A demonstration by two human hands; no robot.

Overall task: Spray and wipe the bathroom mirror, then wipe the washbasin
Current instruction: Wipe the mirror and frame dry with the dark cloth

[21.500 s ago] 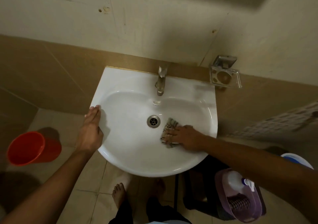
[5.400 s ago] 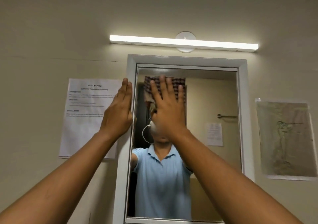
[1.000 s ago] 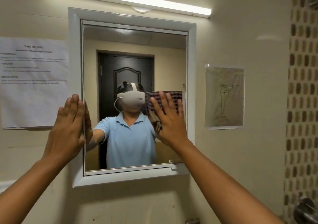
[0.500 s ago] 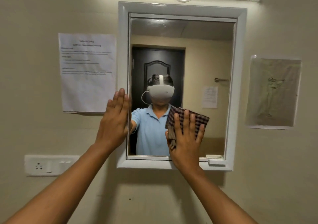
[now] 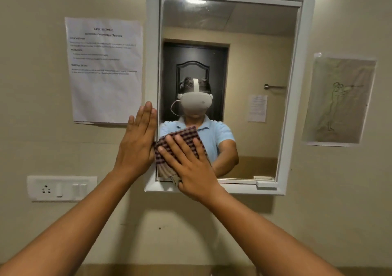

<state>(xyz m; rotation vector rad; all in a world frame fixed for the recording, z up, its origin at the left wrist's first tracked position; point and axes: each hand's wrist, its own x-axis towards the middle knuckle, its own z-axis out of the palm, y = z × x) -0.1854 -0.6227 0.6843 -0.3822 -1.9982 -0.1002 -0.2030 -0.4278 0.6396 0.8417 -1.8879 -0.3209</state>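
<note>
The white-framed mirror [image 5: 301, 85] hangs on the wall straight ahead. My right hand [image 5: 188, 165] lies flat with fingers spread, pressing a checked cloth [image 5: 186, 134] against the glass at the mirror's lower left corner. My left hand [image 5: 136, 146] rests flat and open against the mirror's left frame and the wall, right beside the cloth. The washbasin and any spray bottle are out of view.
A printed sheet [image 5: 106, 70] is taped to the wall left of the mirror. A drawing in a plastic sleeve [image 5: 339, 102] hangs to the right. A white switch and socket plate [image 5: 61, 188] sits low on the left.
My right hand has slid the cloth leftward along the bottom of the glass, from the lower middle to the lower left corner. My left hand stays on the frame.
</note>
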